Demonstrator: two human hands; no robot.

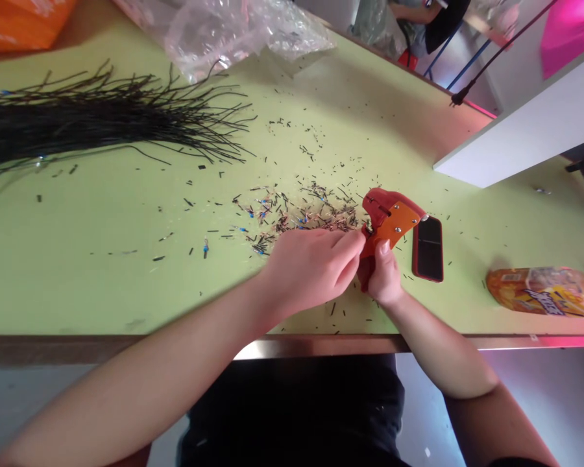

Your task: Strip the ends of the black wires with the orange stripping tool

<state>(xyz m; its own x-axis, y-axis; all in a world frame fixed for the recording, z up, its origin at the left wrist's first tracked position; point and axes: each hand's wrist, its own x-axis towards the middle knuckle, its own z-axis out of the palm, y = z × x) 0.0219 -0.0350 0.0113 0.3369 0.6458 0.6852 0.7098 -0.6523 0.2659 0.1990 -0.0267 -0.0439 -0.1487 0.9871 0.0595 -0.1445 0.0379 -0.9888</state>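
An orange and red hand tool is gripped in my right hand, its head tilted up and its lower part hidden by the fingers. My left hand is closed in a pinch close against the tool's left side; whatever lies between its fingertips is too small and hidden to name. Beyond my left hand, many short black scraps and a few small blue-ended pieces are scattered on the green table. A thick bundle of black wires lies at the left, its loose ends pointing right.
A phone with a red edge lies just right of the tool. Farther right is a snack packet. Clear plastic bags and an orange bag lie at the back. A white panel juts in; another person's arm shows beyond.
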